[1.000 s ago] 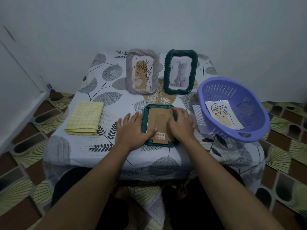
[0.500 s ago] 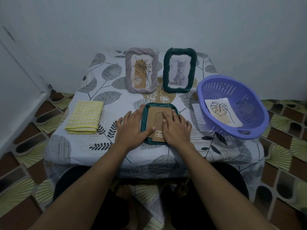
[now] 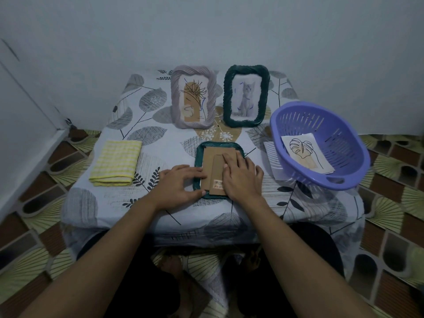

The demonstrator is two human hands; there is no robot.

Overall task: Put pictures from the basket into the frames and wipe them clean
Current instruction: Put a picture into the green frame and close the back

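Seen from the head camera. Low bench under a cover with grey leaves, pushed up to a pale wall. Near the front edge, a dark green frame lying flat, face down, brown card back up. Low on the card, a small orange sticker.

Spread flat beside that frame, the left hand, fingers straight, fingertips touching the frame's left rim, thumb by the lower left corner. Nothing held in it. Flat on top of the card, the right hand, fingers straight and close together, pressing on the card's right side. Nothing gripped there either.

At the back of the bench, two more frames standing up, side by side, with a gap between them. On the left, a pale grey frame with a plant picture inside. On the right, a second green frame with a cat picture inside.

At the right side of the bench, a purple basket with slits in its wall. Inside it, one leaf picture lying on the bottom. Under the basket's left side, some white sheets, partly hidden.

Over on the left, a folded yellow cloth lying flat, well apart from the frame under the hands.

All around the bench, a floor of brown and green tiles. Below the front edge, something dark, too dim to make out.
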